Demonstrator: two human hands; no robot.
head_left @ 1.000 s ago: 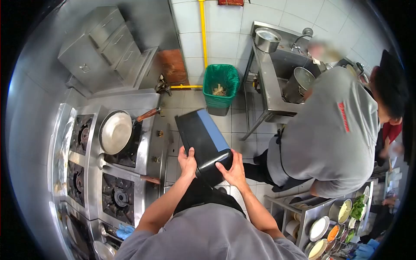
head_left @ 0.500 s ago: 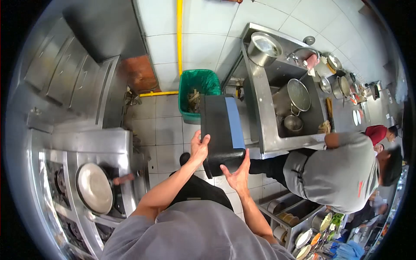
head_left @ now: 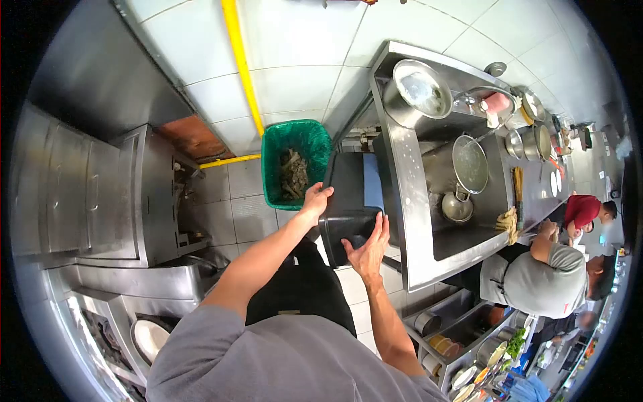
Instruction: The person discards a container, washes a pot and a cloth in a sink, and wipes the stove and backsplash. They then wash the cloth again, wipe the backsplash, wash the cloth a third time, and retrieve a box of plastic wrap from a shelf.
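Observation:
A black rectangular bin (head_left: 348,191) with a blue panel along one side is held between my two hands, tilted over on its side. My left hand (head_left: 316,203) grips its left edge, thumb on top. My right hand (head_left: 367,249) supports the near lower corner, thumb and fingers spread around it. Right beside the black bin's far end stands a green bin (head_left: 268,181) with a green liner, holding greyish-brown scraps. The inside of the black bin is hidden from me.
To the right is a steel sink (head_left: 408,214) with a strainer (head_left: 470,164) and a pot (head_left: 416,87) on its edge. A co-worker (head_left: 536,281) in grey stands beyond it. A stove (head_left: 114,308) with a pan (head_left: 149,338) lies at left, and a yellow pipe (head_left: 244,67) runs down the wall.
My view has turned and moved closer to the green bin and sink. The black bin, still in both hands, now sits beside the green bin. The co-worker appears farther right.

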